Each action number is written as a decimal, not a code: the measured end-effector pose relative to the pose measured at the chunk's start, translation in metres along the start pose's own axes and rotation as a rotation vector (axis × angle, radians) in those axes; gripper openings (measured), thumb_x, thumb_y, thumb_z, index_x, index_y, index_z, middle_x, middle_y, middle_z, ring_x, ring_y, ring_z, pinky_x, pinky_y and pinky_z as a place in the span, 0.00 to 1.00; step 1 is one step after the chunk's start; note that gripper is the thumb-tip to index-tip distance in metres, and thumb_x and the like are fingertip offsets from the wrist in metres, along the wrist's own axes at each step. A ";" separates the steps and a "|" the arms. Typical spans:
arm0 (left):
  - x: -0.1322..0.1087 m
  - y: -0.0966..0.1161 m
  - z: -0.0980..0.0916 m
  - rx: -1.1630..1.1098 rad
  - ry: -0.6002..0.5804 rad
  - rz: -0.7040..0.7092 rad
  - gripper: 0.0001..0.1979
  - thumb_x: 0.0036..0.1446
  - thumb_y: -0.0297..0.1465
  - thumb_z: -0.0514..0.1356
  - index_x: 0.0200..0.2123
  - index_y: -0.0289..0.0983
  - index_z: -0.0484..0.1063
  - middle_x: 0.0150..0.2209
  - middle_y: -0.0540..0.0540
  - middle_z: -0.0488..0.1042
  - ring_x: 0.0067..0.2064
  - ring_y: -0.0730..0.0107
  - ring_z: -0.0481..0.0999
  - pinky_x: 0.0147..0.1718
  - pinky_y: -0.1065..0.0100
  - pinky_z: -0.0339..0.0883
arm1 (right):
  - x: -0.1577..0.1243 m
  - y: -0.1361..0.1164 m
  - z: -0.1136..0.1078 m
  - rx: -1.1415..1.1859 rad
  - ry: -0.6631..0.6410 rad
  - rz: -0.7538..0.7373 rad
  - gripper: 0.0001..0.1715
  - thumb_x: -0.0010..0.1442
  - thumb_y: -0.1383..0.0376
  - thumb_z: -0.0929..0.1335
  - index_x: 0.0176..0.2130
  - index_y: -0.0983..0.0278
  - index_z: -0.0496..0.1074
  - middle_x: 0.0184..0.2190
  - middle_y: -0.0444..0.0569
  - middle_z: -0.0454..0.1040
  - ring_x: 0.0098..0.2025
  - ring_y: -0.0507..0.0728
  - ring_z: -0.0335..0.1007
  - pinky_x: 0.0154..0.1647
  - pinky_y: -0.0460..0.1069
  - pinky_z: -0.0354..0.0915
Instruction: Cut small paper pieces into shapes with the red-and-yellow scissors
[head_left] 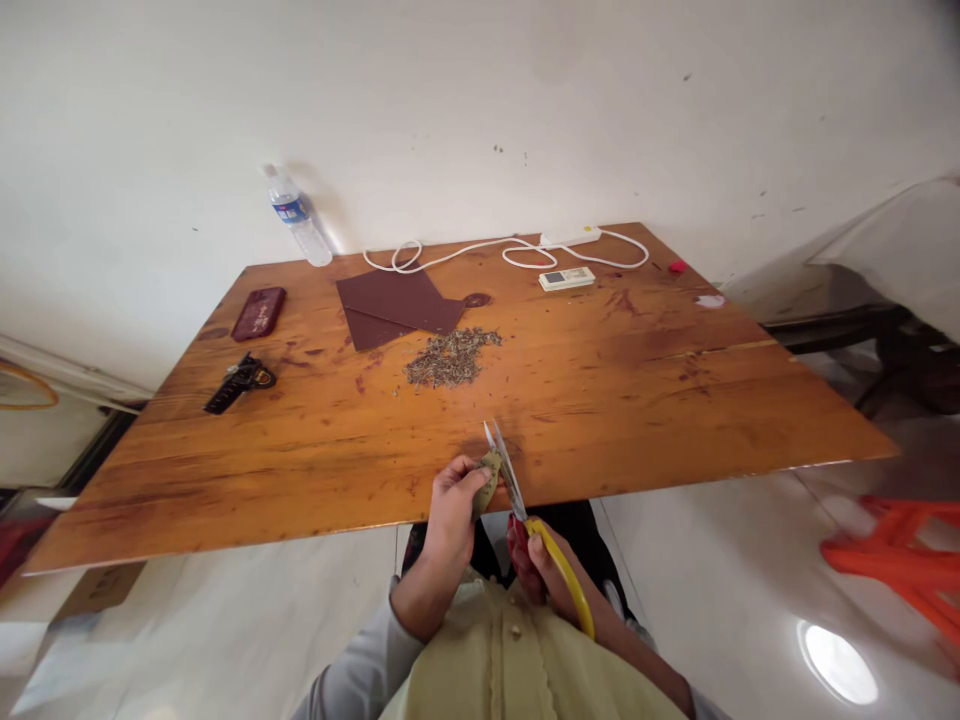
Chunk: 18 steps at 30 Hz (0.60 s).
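Note:
My left hand (454, 500) pinches a small olive-green piece (488, 480), flat like paper or a leaf, at the table's near edge. Wrapped round the handles of a pair of scissors (513, 482) is my right hand (555, 565); one handle is yellow, the other looks red. The blades point away from me, slightly parted, right beside the green piece. Whether they touch it I cannot tell. Beyond the blade tips lies a loose heap of brownish shreds (452, 358) on the wooden table (637, 400).
Dark red sheets (397, 303) lie behind the heap. A plastic bottle (298, 220) leans on the wall. At left are a red phone case (259, 313) and a black hair clip (240, 383). A white cable (465, 248), power strip (570, 237) and remote (567, 278) sit at the back. An orange stool (900, 560) stands right.

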<state>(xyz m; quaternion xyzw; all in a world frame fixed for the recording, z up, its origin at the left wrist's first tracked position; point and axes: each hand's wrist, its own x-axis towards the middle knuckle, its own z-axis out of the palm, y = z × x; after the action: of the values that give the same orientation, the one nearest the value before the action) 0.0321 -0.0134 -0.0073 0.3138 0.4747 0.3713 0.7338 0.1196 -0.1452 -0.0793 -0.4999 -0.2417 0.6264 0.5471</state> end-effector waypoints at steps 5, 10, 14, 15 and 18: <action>-0.001 0.005 0.002 -0.061 0.000 -0.035 0.11 0.33 0.30 0.71 0.17 0.37 0.70 0.21 0.52 0.74 0.25 0.72 0.74 0.32 0.69 0.70 | 0.001 -0.007 0.005 0.120 0.027 0.076 0.40 0.50 0.29 0.71 0.33 0.60 0.62 0.20 0.32 0.52 0.18 0.44 0.37 0.16 0.43 0.39; 0.002 0.008 -0.001 -0.054 -0.023 -0.082 0.12 0.32 0.30 0.71 0.16 0.38 0.68 0.21 0.51 0.75 0.27 0.68 0.77 0.34 0.67 0.73 | -0.001 -0.024 -0.002 -0.011 0.019 0.116 0.45 0.48 0.24 0.67 0.34 0.61 0.66 0.21 0.36 0.57 0.20 0.46 0.45 0.19 0.44 0.47; 0.005 0.007 -0.005 -0.013 -0.055 -0.120 0.12 0.33 0.30 0.69 0.16 0.39 0.67 0.21 0.52 0.73 0.26 0.69 0.77 0.31 0.69 0.72 | -0.006 -0.031 -0.013 -0.186 -0.044 0.051 0.44 0.54 0.25 0.63 0.35 0.62 0.66 0.23 0.38 0.58 0.22 0.49 0.47 0.21 0.46 0.48; 0.005 0.006 -0.006 -0.003 -0.055 -0.126 0.12 0.34 0.30 0.69 0.16 0.39 0.66 0.20 0.52 0.72 0.26 0.69 0.76 0.31 0.69 0.72 | -0.007 -0.032 -0.015 -0.201 -0.046 0.040 0.42 0.56 0.26 0.63 0.35 0.61 0.66 0.23 0.38 0.57 0.22 0.49 0.47 0.21 0.46 0.48; 0.006 0.007 -0.006 0.003 -0.052 -0.130 0.13 0.33 0.30 0.69 0.16 0.39 0.65 0.20 0.53 0.71 0.25 0.71 0.75 0.31 0.69 0.72 | -0.009 -0.033 -0.020 -0.228 -0.048 0.032 0.38 0.60 0.29 0.64 0.35 0.61 0.65 0.24 0.38 0.56 0.24 0.50 0.46 0.23 0.46 0.47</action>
<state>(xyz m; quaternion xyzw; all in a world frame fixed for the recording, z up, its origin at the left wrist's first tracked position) 0.0267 -0.0044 -0.0067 0.2927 0.4755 0.3140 0.7679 0.1510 -0.1495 -0.0559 -0.5474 -0.3163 0.6154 0.4707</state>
